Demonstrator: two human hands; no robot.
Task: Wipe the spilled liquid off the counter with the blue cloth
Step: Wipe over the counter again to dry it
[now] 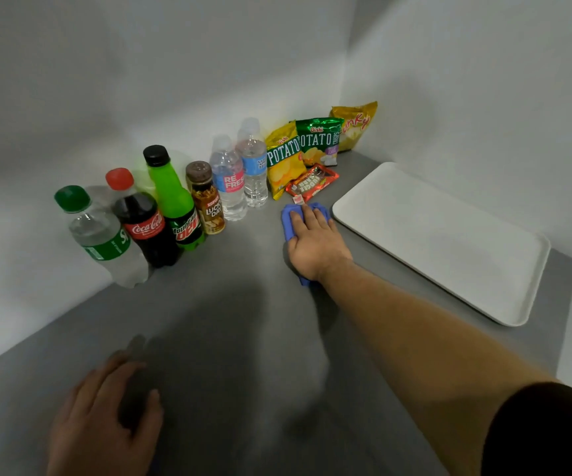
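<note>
Blue cloth [288,224] is pressed flat against the grey counter [229,304] toward the back, between the row of bottles and the white tray [449,242], and only its edges can be seen around the hand that covers it. It is held down by the right hand [315,242], which lies palm-down with the fingers stretched forward and slightly spread, not curled around the fabric; a small blue corner also shows below the wrist. No spilled liquid can be made out on the surface (the grey top looks even, apart from soft shadows). The bare right forearm runs back to the lower right corner, where a dark sleeve [545,431] begins.

Just beyond the fingertips a red fudge bar wrapper [312,183] lies flat, its near end close to the cloth. Behind it two potato chip bags, one yellow [282,159] and one green [319,140], are leaned upright, and a third golden bag [355,123] is propped in the wall corner. To the left, bottles are lined along the wall: two water bottles [241,170], a brown coffee drink [207,199], a green Mountain Dew [176,204], a Coca-Cola [143,218] and a Sprite [100,235], all standing upright.

The tray sits to the right of the cloth, close but apart from it, with nothing on it.

The left hand [105,420] is seen near the front edge, open with fingers loosely spread and holding nothing; whether it touches the counter cannot be told.
</note>
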